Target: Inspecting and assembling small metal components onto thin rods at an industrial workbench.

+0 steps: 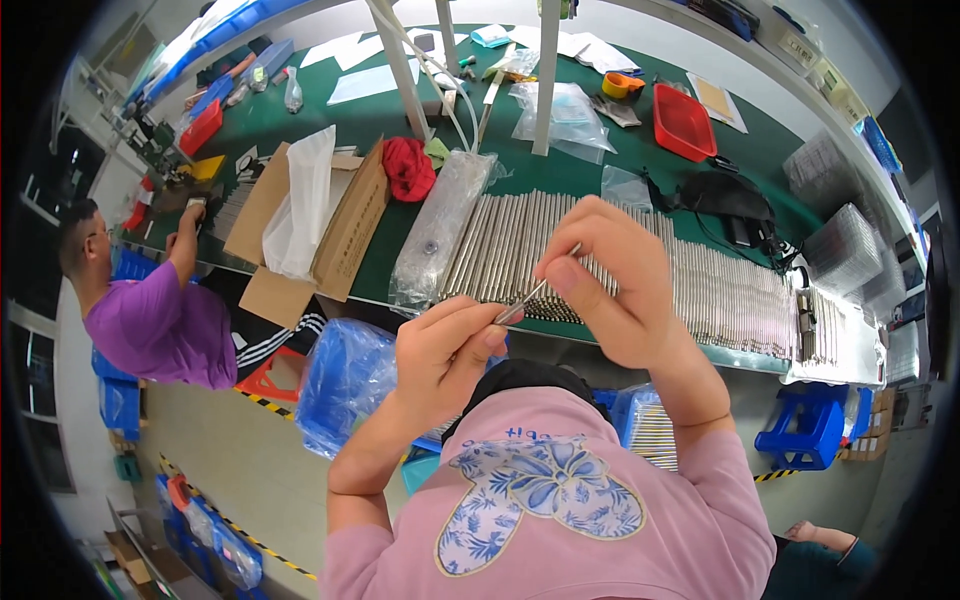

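Observation:
A thin silvery metal rod (532, 294) slants between my two hands, above the front edge of the table. Its lower end is pinched between thumb and fingers of my left hand (438, 352). Thumb and forefinger of my right hand (628, 285) grip the upper end. Beneath and behind the hands, many similar metal rods (490, 240) lie side by side in a long row on the green table (370, 118). The row carries on to the right of my right hand as more closely packed rods (725, 300).
Left of the rods lie a long plastic-wrapped bundle (437, 230), a red cloth (408, 170) and an open cardboard box (345, 225). A red tray (683, 122) and black bag (725, 195) sit farther back. White posts (547, 80) rise from the table. A person in purple (170, 325) works at left.

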Demonstrator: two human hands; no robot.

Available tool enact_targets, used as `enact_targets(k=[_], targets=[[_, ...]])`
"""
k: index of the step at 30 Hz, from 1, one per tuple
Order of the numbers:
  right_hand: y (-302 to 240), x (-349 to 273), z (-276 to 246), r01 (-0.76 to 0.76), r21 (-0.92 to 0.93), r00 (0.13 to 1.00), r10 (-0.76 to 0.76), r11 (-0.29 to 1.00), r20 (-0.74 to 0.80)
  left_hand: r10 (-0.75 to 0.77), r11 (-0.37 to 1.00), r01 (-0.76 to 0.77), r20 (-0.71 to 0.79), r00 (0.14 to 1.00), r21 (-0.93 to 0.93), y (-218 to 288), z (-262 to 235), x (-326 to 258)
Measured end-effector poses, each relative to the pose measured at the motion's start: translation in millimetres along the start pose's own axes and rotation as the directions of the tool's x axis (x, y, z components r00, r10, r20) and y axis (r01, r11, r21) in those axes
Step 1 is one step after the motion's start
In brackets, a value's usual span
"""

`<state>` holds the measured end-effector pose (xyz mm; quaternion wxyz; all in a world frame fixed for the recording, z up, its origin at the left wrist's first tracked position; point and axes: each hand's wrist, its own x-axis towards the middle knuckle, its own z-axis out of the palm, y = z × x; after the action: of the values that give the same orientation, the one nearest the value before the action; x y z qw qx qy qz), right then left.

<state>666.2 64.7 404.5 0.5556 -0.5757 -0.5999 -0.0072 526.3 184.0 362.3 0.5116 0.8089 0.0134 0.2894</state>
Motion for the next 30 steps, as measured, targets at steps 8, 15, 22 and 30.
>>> enact_targets(k=[8, 15, 22, 30], targets=[[12, 2, 0, -0.243, 0.231, 0.97, 0.243, 0.942, 0.026, -0.347, 0.883, 0.378, 0.154, 0.925, -0.28, 20, -1, 4], [16, -3, 5, -0.313, 0.287, 0.948, 0.315, 0.905, 0.041, -0.409, 0.849, 0.431, 0.135, 0.902, -0.306, 20, 0, 6], [20, -2, 10, -0.354, 0.411, 0.93, 0.362, 0.84, 0.06, -0.422, 0.833, 0.442, 0.134, 0.897, -0.333, 14, -2, 7], [6, 32, -24, -0.022, 0.26, 0.898, 0.133, 0.965, -0.419, -0.149, 0.975, 0.123, -0.136, 0.979, -0.182, 11, -24, 30]])
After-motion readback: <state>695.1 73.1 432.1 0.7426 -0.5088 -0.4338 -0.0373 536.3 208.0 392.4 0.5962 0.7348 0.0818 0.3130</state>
